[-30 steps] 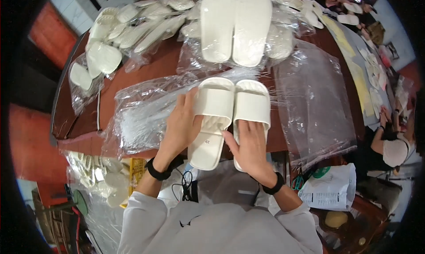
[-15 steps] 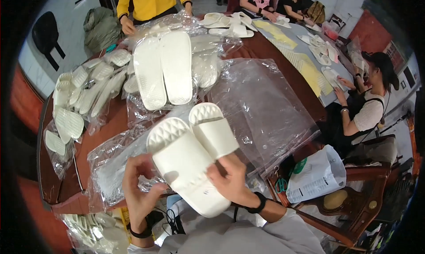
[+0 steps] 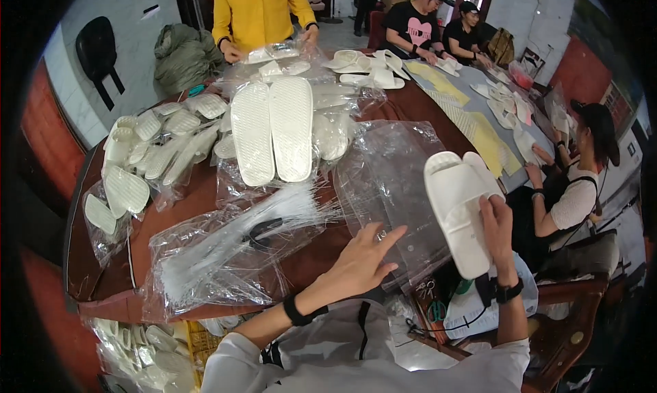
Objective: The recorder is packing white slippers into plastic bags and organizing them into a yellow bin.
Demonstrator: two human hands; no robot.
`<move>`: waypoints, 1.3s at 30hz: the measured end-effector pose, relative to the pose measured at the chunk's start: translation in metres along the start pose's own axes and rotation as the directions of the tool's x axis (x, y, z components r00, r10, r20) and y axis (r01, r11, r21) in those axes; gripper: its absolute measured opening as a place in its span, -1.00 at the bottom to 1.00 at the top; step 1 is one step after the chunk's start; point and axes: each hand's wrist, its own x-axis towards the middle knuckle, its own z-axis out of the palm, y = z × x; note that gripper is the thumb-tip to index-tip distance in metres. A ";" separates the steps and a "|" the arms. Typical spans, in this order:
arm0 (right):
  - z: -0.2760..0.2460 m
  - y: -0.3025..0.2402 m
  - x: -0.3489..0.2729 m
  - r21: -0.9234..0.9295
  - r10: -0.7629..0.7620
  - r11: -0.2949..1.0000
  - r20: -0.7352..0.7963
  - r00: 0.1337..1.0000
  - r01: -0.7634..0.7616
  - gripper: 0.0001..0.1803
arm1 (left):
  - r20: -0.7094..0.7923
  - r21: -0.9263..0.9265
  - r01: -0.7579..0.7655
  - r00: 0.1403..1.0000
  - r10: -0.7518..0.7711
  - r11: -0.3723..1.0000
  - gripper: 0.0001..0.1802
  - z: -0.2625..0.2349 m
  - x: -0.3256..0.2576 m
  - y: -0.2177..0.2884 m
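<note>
Grips a pair of white slippers (image 3: 455, 211) in the right hand (image 3: 497, 225), right of centre in the frame, with fingers closed on the right side of the lower half. Shows one slipper in front, largely covering the other, both with upper ends tilted slightly left. Holds the left hand (image 3: 359, 261) open near the middle of the frame, with index finger stretched toward the upper right and thumb apart, by the lower edge of some clear plastic bags (image 3: 387, 167); cannot tell whether touching them. Has on the brown table (image 3: 171, 225), left of centre, a bundle of thin white strips (image 3: 219, 259) in plastic, under a dark curved object (image 3: 259, 234). Faces two textured white soles (image 3: 291, 129) side by side at upper centre, wrapped footwear (image 3: 126, 189) at left, and a co-worker in a yellow top (image 3: 256, 13) at the upper edge. Has green-handled scissors (image 3: 436, 311) beside a white bag (image 3: 467, 318) at lower right, and a yellow crate (image 3: 203, 345) at lower left.
</note>
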 end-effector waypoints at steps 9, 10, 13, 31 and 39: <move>-0.003 0.094 0.120 -0.198 -0.136 0.970 0.023 0.990 0.138 -0.63 | 0.016 0.166 0.064 0.998 -0.068 0.984 -0.35 0.016 0.031 -0.027; -0.002 0.105 0.128 -0.205 -0.084 0.974 0.056 0.995 0.094 -0.63 | 0.008 0.167 0.043 0.999 -0.045 0.985 -0.36 0.017 0.031 -0.028; -0.016 0.163 0.143 -0.485 -0.208 0.849 0.053 0.977 0.208 -0.77 | 0.041 0.090 0.021 0.999 -0.025 0.996 -0.37 0.021 0.037 -0.027; 0.155 0.015 0.024 -0.281 -0.136 0.819 0.752 0.645 0.500 -0.18 | -0.029 0.185 0.182 0.983 -0.180 0.966 -0.25 0.036 -0.008 -0.047; 0.160 0.006 -0.002 -0.296 -0.117 0.814 0.759 0.640 0.500 -0.24 | -0.029 0.229 0.143 0.990 -0.140 0.963 -0.28 0.037 -0.009 -0.055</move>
